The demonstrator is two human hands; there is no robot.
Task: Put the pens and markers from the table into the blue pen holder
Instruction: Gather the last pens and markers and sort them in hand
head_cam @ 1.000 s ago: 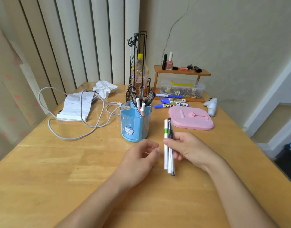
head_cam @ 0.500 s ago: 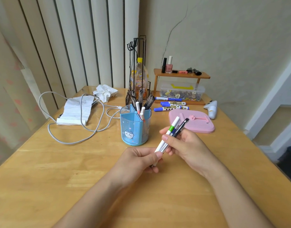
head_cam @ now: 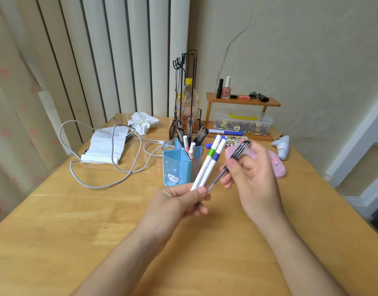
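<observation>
Behind the left hand (head_cam: 179,199) gripping two white markers (head_cam: 207,165), the blue pen holder (head_cam: 179,165) holds pens

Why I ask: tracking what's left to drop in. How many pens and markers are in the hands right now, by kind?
white markers, in the left hand: 2
dark pen, in the right hand: 1
Total: 3
</observation>
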